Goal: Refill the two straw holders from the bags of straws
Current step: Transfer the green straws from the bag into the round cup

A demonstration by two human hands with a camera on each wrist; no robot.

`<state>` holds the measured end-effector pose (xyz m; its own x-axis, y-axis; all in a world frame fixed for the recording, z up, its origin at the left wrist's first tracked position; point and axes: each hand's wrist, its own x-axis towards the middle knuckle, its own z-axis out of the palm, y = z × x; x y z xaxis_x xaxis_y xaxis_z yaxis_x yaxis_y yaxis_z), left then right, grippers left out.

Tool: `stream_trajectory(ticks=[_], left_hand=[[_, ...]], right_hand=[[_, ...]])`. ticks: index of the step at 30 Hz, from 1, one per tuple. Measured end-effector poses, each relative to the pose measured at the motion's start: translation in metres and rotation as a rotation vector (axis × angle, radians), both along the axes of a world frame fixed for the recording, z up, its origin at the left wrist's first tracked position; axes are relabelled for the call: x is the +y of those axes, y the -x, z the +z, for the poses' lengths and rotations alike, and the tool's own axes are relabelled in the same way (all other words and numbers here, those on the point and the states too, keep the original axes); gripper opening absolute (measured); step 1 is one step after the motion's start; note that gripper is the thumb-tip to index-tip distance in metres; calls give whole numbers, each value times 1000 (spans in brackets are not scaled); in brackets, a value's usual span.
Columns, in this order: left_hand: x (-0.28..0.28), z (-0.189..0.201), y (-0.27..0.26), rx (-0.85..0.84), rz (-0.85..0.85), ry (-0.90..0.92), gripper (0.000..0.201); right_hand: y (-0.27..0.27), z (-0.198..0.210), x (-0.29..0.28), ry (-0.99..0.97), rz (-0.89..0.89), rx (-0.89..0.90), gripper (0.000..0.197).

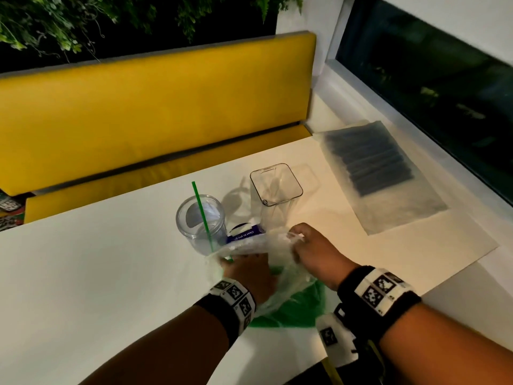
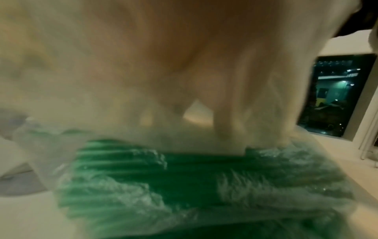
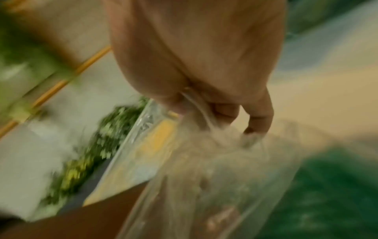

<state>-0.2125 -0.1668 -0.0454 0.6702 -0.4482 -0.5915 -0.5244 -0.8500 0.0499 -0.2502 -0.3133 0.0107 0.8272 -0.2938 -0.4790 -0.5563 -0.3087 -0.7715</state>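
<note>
The bag of green straws lies on the surface before the round straw holder. The right hand pinches its limp, slippery mouth; the left hand reaches inside, grip hidden. Straws are light, best gathered mid-length.

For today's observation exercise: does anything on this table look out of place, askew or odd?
Little stands out. One green straw leans alone in the round holder; the square holder is empty. A blue-labelled packet lies between them, behind the bag of green straws.
</note>
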Motion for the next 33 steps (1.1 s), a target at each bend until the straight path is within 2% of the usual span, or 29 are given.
stream_trajectory(ticks=[2, 4, 6, 7, 9, 10, 12, 15, 17, 19, 22, 26, 28, 30, 33], left_hand=[[2, 1, -3, -9, 36, 35, 74], [4, 4, -5, -5, 55, 18, 72], [8, 2, -6, 27, 140, -19, 76], [9, 2, -8, 47, 199, -22, 79], [11, 2, -9, 56, 271, 0, 81], [11, 3, -9, 59, 287, 2, 81], [11, 2, -8, 64, 285, -6, 81], [9, 0, -7, 74, 232, -52, 72], [8, -2, -6, 45, 172, -50, 59], [7, 0, -7, 54, 126, -45, 52], [7, 5, -14, 18, 40, 4, 48], [8, 1, -21, 11, -36, 329, 26], [6, -1, -23, 37, -56, 366, 25], [5, -2, -27, 112, -41, 381, 31], [6, 2, -30, 191, -126, 303, 28]], right_hand=[[-3, 3, 1, -187, -97, 31, 25], [-3, 4, 6, -226, -64, 7, 40], [1, 7, 11, -31, 14, -110, 56], [5, 9, 15, 134, 83, -187, 55], [13, 12, 24, 432, 254, -305, 42], [15, 12, 27, 520, 326, -303, 33], [17, 6, 33, 643, 448, -170, 16], [5, -11, 33, 629, 491, 119, 30], [-5, -25, 29, 551, 393, 171, 30], [-11, -36, 26, 499, 221, 115, 12], [-12, -47, 24, 432, 205, 56, 29], [2, -53, 20, 457, 353, -172, 44], [7, -57, 18, 414, 375, -252, 42], [10, -54, 14, 355, 313, -285, 38], [14, -59, 12, 407, 228, -331, 54]])
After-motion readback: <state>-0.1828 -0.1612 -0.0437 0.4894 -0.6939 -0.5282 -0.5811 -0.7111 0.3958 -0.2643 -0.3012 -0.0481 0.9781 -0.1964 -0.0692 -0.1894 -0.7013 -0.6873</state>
